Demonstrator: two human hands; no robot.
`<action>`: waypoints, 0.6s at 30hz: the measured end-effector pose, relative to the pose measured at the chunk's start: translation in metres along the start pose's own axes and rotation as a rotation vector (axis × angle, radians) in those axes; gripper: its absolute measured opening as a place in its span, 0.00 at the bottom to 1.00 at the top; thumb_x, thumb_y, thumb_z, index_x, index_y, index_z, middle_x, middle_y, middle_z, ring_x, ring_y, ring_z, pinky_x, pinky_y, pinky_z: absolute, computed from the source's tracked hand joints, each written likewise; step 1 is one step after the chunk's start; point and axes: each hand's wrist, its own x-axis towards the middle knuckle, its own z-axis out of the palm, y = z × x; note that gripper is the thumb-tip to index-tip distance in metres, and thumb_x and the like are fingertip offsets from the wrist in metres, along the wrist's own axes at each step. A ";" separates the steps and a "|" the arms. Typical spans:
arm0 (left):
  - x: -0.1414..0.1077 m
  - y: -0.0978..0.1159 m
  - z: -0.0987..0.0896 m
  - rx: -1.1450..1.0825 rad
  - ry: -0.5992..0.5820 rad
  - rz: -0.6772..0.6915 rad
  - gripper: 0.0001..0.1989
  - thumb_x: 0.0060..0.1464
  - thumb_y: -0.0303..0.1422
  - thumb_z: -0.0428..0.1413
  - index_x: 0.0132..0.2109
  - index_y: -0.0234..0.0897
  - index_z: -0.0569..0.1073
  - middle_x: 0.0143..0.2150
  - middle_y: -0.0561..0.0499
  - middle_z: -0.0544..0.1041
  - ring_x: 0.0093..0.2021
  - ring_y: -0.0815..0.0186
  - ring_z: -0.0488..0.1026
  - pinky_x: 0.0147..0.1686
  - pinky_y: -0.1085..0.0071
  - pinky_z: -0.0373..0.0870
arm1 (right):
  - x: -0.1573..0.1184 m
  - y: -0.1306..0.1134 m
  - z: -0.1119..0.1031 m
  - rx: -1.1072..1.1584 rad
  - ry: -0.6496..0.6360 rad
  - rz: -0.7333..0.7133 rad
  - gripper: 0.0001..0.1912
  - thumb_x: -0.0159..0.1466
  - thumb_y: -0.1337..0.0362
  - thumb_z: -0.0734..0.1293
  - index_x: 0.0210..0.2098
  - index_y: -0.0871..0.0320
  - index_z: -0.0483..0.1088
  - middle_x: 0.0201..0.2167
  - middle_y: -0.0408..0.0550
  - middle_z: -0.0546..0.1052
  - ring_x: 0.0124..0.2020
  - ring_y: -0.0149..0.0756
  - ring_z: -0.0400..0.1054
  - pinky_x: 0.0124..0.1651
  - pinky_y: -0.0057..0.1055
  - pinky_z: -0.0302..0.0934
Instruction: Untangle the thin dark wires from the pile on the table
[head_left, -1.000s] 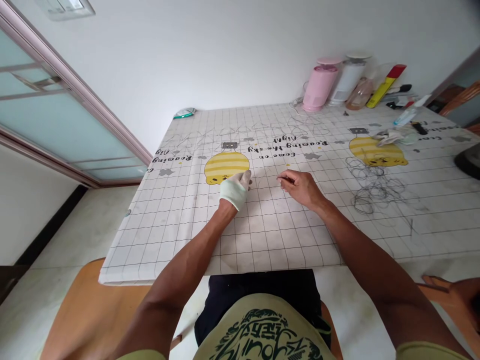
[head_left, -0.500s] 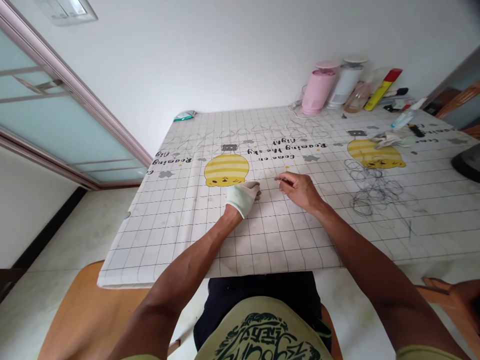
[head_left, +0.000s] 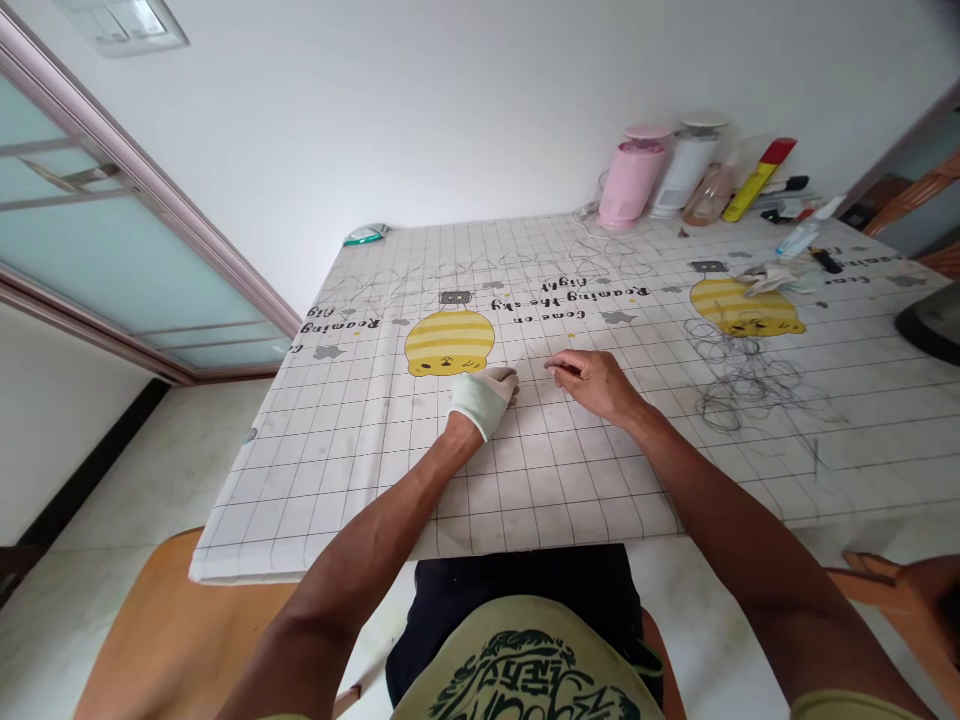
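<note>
My left hand (head_left: 486,395) wears a white glove and rests low over the checked tablecloth (head_left: 517,500), just below a printed yellow balloon. Its fingers are closed, pressed together. A short gap to the right, my bare right hand (head_left: 596,382) has thumb and forefinger pinched. Whatever either hand holds is too fine to make out. Further right on the cloth lies a loose tangle of thin dark wire or thread (head_left: 739,375). More fine, wavy strands (head_left: 480,265) stretch across the far part of the table.
Along the wall stand a pink cylinder (head_left: 634,180), a white cylinder (head_left: 684,170), a bottle (head_left: 706,195) and a yellow-red box (head_left: 759,180). A clear bottle (head_left: 810,228) and a crumpled glove (head_left: 780,278) lie nearer. A green-white packet (head_left: 366,235) sits at the far left corner.
The view has shifted very slightly. Both hands keep nearly the same place and closed pose, and the things on the table lie as before.
</note>
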 end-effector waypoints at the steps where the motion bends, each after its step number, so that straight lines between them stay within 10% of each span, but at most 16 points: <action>1: 0.001 -0.001 0.000 0.013 -0.005 0.013 0.11 0.63 0.33 0.51 0.38 0.40 0.79 0.35 0.53 0.81 0.31 0.69 0.79 0.37 0.73 0.76 | 0.000 0.000 0.000 -0.001 -0.002 0.007 0.11 0.68 0.57 0.67 0.41 0.54 0.81 0.28 0.45 0.79 0.27 0.35 0.70 0.29 0.32 0.64; 18: -0.006 0.005 -0.016 0.237 0.123 0.088 0.16 0.63 0.40 0.48 0.34 0.42 0.78 0.35 0.51 0.82 0.35 0.62 0.78 0.37 0.69 0.71 | 0.007 0.001 -0.017 0.078 -0.030 0.115 0.11 0.67 0.57 0.67 0.38 0.55 0.79 0.25 0.44 0.76 0.24 0.32 0.68 0.26 0.28 0.63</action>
